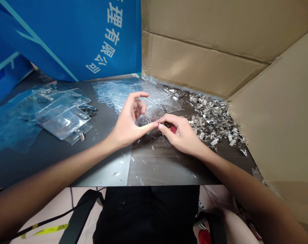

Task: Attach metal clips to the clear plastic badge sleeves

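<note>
My left hand [129, 120] is raised over the dark table [154, 166], thumb and fingers curled round a clear plastic badge sleeve [150, 113]. My right hand [180, 132] meets it from the right, fingertips pinched on a small metal clip [161, 125] at the sleeve's edge. A red thing [173, 129] shows under the right fingers; I cannot make out what it is. Both hands touch at the thumb tips.
A heap of metal clips [214, 118] lies at the right. Loose clear sleeves [123, 89] are fanned out behind the hands, and sleeves with clips [63, 115] are stacked at the left. Cardboard walls [278, 112] stand at the right and back, a blue sheet [67, 40] at the back left.
</note>
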{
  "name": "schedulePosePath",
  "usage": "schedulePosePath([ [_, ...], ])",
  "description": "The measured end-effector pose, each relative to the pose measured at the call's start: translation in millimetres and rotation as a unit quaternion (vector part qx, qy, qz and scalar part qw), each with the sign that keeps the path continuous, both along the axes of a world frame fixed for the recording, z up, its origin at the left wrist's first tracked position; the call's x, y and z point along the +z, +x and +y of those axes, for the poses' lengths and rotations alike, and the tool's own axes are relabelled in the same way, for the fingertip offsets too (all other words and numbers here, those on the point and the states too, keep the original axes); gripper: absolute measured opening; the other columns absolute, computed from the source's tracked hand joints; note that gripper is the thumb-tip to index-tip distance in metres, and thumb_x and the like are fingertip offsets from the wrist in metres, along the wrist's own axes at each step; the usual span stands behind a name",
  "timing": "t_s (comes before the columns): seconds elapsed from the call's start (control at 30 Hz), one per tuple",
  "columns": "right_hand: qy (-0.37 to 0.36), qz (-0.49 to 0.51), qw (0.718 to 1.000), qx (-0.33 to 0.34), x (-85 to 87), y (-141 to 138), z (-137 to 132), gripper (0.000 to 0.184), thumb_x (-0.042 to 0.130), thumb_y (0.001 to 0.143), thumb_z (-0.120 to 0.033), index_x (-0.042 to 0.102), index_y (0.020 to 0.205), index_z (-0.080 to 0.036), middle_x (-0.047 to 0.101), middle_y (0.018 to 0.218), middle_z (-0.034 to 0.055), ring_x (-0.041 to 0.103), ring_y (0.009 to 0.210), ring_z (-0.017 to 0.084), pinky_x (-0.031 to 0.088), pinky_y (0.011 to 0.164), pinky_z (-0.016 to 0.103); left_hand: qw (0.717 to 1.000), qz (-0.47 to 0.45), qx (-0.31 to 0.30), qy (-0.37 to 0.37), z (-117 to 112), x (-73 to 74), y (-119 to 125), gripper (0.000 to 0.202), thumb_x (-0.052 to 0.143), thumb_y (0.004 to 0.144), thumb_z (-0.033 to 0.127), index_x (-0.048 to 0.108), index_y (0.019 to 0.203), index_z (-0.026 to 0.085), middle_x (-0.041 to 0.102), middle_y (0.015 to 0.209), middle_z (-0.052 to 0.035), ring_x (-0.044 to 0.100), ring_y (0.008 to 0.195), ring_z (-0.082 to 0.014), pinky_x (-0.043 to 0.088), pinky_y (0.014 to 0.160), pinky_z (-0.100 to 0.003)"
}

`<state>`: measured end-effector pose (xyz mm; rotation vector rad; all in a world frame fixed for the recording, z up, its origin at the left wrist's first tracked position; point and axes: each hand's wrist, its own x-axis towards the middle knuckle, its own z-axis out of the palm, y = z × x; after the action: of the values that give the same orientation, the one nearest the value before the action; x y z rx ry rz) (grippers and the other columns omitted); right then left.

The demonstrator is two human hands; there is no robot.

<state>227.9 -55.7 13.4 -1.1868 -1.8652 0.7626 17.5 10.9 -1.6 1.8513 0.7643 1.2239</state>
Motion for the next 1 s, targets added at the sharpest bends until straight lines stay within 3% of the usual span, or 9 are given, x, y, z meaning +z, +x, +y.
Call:
schedulePosePath([
  [0.3, 0.01, -0.026, 1.0, 0.015, 0.0, 0, 0, 0.018, 0.062, 0.108, -0.019, 0.077, 0.098, -0.019, 0.08, 0.092, 0.0042, 0.068, 0.08, 0.018, 0.05, 0.075, 0.032, 0.999, 0.039, -0.003, 0.026, -1, -1.2, -3, 0.073, 0.098, 0.08, 0.04, 0.059, 0.14, 0.028, 0.052, 0.093, 0.0015, 0.055, 0.084, -0.0181, 0.046, 0.075, -0.033],
  [0.43, -0.016, -0.039, 0.999, 0.022, 1.4, 7, 9, 0.022, 0.069, 0.105, -0.019, 0.082, 0.122, -0.021, 0.083, 0.112, 0.0068, 0.072, 0.086, 0.018, 0.058, 0.084, 0.035, 0.998, 0.055, 0.018, 0.034, 5, 6.2, -6, 0.064, 0.097, 0.081, 0.046, 0.064, 0.131, 0.025, 0.051, 0.091, 0.0014, 0.054, 0.085, -0.0178, 0.045, 0.077, -0.033],
  [0.5, -0.03, -0.075, 0.997, -0.019, 2.4, 19, 16, 0.037, 0.072, 0.101, -0.018, 0.079, 0.138, -0.021, 0.082, 0.125, 0.01, 0.075, 0.089, 0.02, 0.061, 0.086, 0.038, 0.995, 0.07, 0.053, 0.035, 14, 16.0, -14, 0.058, 0.096, 0.083, 0.047, 0.066, 0.126, 0.023, 0.05, 0.09, 0.0015, 0.052, 0.084, -0.0171, 0.043, 0.077, -0.033],
  [0.6, -0.013, -0.246, 0.959, -0.141, 5.0, 45, 27, 0.032, 0.07, 0.101, -0.016, 0.084, 0.129, -0.018, 0.083, 0.122, 0.0146, 0.077, 0.104, 0.028, 0.06, 0.1, 0.046, 0.983, 0.092, 0.153, 0.036, 34, 37.5, -36, 0.048, 0.089, 0.09, 0.049, 0.068, 0.12, 0.018, 0.051, 0.089, 0.0001, 0.049, 0.082, -0.0167, 0.043, 0.08, -0.034],
  [0.7, -0.043, -0.394, 0.889, -0.228, 8.5, 65, 32, 0.024, 0.076, 0.102, -0.026, 0.087, 0.12, -0.014, 0.083, 0.117, 0.0186, 0.077, 0.11, 0.034, 0.059, 0.096, 0.049, 0.928, 0.206, 0.306, 0.048, 57, 57.0, -66, 0.048, 0.085, 0.091, 0.05, 0.066, 0.117, 0.015, 0.059, 0.104, -0.0069, 0.057, 0.097, -0.024, 0.053, 0.101, -0.048],
  [0.8, -0.099, -0.476, 0.83, -0.275, 11.2, 69, 32, 0.03, 0.073, 0.108, -0.037, 0.086, 0.119, -0.012, 0.083, 0.118, 0.0216, 0.079, 0.108, 0.036, 0.06, 0.091, 0.047, 0.817, 0.396, 0.42, 0.014, 73, 65.0, -96, 0.05, 0.077, 0.094, 0.053, 0.067, 0.119, 0.011, 0.062, 0.135, -0.0232, 0.055, 0.135, -0.0459, 0.04, 0.124, -0.072],
  [0.87, -0.117, -0.497, 0.81, -0.288, 12.3, 64, 31, 0.032, 0.069, 0.11, -0.035, 0.085, 0.124, -0.011, 0.082, 0.123, 0.0229, 0.08, 0.11, 0.036, 0.06, 0.09, 0.044, 0.765, 0.47, 0.44, -0.01, 80, 64.7, -112, 0.058, 0.074, 0.093, 0.055, 0.068, 0.123, 0.005, 0.056, 0.151, -0.0318, 0.045, 0.147, -0.0545, 0.033, 0.128, -0.076],
  [1.0, -0.14, -0.497, 0.803, -0.299, 14.2, 54, 31, 0.028, 0.064, 0.11, -0.025, 0.084, 0.125, -0.013, 0.082, 0.13, 0.0221, 0.081, 0.117, 0.037, 0.059, 0.09, 0.042, 0.736, 0.518, 0.433, -0.051, 88, 63.1, -131, 0.08, 0.07, 0.093, 0.059, 0.062, 0.137, -0.008, 0.043, 0.165, -0.041, 0.036, 0.155, -0.059, 0.029, 0.129, -0.076],
])
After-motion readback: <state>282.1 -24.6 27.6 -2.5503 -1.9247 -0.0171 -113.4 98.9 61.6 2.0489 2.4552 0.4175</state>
